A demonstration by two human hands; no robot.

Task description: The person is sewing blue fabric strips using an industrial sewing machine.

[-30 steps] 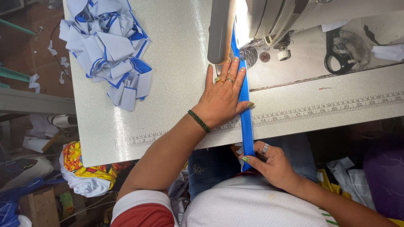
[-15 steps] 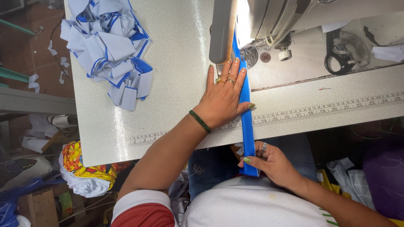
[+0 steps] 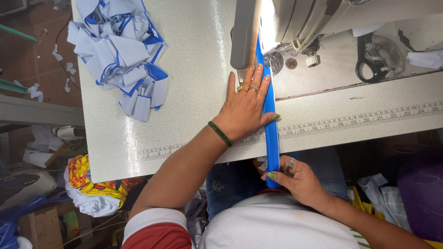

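Note:
A long narrow blue fabric strip (image 3: 271,138) runs from under the sewing machine (image 3: 295,23) head, across the white table (image 3: 194,60), and down over its front edge. My left hand (image 3: 247,108) lies flat on the table with fingers spread, its right side pressing on the strip just before the needle area. Below the table edge, my right hand (image 3: 295,180) pinches the strip's lower end between thumb and fingers. Rings sit on both hands, and a dark green bead bracelet (image 3: 219,133) circles the left wrist.
A heap of pale blue and white fabric pieces with blue trim (image 3: 122,50) lies at the table's far left. Black scissors (image 3: 369,57) rest on the machine bed at right. A printed ruler (image 3: 360,122) runs along the table's front. Bags and scraps (image 3: 92,184) crowd the floor at left.
The blue strip has fed slightly toward the machine. My left hand stays pressed flat on it, and my right hand keeps its pinch on the lower end.

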